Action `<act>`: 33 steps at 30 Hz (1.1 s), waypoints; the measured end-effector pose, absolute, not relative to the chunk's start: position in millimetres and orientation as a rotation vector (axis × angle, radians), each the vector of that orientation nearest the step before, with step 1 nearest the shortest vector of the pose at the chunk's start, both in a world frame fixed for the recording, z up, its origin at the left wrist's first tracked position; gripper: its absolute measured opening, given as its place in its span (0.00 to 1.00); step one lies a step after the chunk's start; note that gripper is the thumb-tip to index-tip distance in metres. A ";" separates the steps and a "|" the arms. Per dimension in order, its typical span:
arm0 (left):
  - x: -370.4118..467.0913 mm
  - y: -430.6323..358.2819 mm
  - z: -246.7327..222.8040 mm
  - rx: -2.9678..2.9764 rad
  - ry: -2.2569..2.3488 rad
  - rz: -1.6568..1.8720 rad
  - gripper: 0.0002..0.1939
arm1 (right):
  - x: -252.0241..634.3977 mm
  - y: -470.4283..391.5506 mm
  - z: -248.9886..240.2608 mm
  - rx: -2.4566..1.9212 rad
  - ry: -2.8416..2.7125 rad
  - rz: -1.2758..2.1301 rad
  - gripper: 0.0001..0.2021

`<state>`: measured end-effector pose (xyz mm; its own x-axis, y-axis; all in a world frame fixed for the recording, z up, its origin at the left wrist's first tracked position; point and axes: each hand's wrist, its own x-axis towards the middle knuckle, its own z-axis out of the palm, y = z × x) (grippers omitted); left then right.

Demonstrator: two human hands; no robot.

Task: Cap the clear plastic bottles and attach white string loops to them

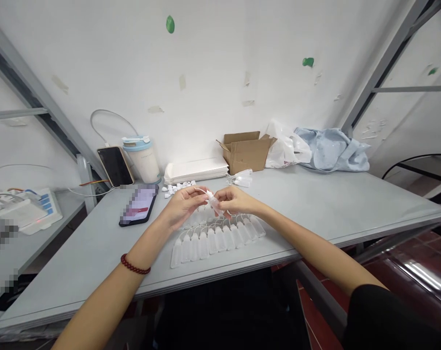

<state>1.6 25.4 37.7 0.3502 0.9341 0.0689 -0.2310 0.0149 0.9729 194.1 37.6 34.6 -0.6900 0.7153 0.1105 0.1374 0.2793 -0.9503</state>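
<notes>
Above the rows of bottles, my right hand (234, 200) has its fingers closed round a small translucent bottle (215, 204). The bottle is tilted, its white top toward the left. My left hand (186, 204) pinches at that top, where a thin tube sticks out. Below my hands, several translucent bottles (203, 246) with thin bent tubes lie side by side near the table's front edge. More bottles lie behind them, partly hidden by my hands. Small white caps (179, 186) are piled just beyond my left hand.
On the grey table (315, 204), a phone (139, 205) lies at left, near a propped phone (115, 166) and a cup (144, 161). A white stack (196, 170), cardboard box (246, 154), plastic bag (286, 148) and blue cloth (331, 149) line the wall. Loose bottles (243, 181) lie before the box.
</notes>
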 end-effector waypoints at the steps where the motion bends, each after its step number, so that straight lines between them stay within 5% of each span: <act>1: 1.3 26.1 37.2 1.207 0.768 1.071 0.11 | 194.0 38.2 34.4 -0.764 -2.011 1.420 0.06; 33: 2.4 19.6 42.1 1.342 0.704 1.084 0.09 | 194.3 38.5 34.5 -0.536 -1.868 1.820 0.09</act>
